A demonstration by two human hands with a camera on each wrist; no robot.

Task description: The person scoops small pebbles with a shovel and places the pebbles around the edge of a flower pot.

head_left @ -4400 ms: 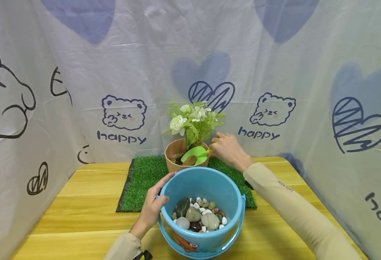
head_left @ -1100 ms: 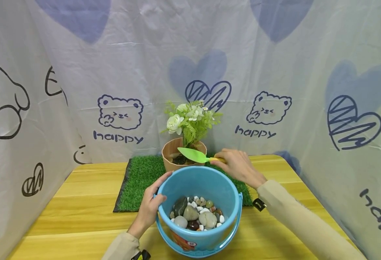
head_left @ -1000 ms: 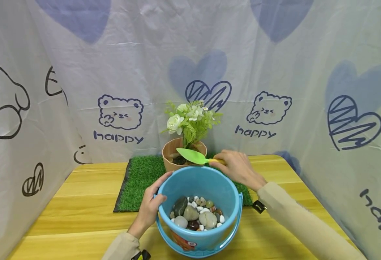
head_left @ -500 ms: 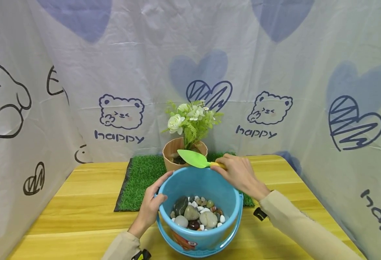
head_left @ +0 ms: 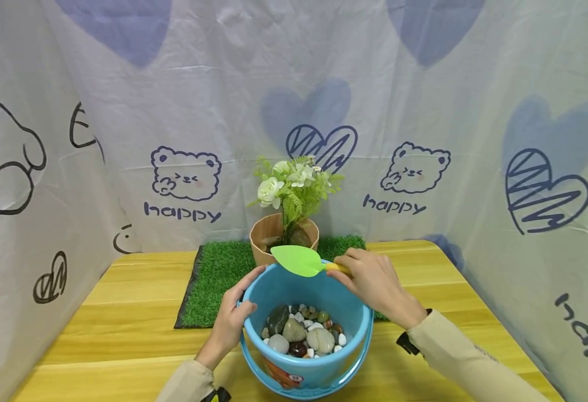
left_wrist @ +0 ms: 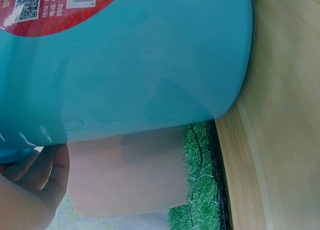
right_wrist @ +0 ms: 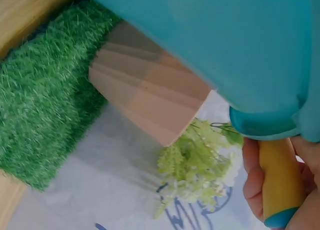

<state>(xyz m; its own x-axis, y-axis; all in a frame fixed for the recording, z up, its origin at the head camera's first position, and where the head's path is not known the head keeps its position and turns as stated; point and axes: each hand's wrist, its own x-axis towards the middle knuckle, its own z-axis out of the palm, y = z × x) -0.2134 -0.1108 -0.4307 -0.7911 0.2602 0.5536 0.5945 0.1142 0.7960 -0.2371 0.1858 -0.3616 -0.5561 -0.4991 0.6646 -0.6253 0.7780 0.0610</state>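
My left hand [head_left: 229, 321] grips the left rim of a blue bucket [head_left: 306, 371], thumb inside and fingers along the outer wall. Inside the bucket lie several stones, with a grey-beige stone [head_left: 294, 330] among small white pebbles. My right hand [head_left: 374, 282] holds a toy trowel by its yellow handle [right_wrist: 281, 182]. The trowel's green blade [head_left: 298, 260] is over the bucket's far rim, and no stone shows on it. Just behind the bucket stands a tan flowerpot [head_left: 263, 237] with white flowers [head_left: 271, 191] and stones around the stems.
The pot stands on a green turf mat [head_left: 218, 279], partly hidden behind the bucket. Both are on a yellow wood-grain table [head_left: 118, 318]. A white printed cloth [head_left: 254, 67] hangs along the back and both sides.
The trowel has come out of the flowerpot, where a brown stone lay at its blade, and moved toward me to the bucket's rim. The left hand stays on the bucket.
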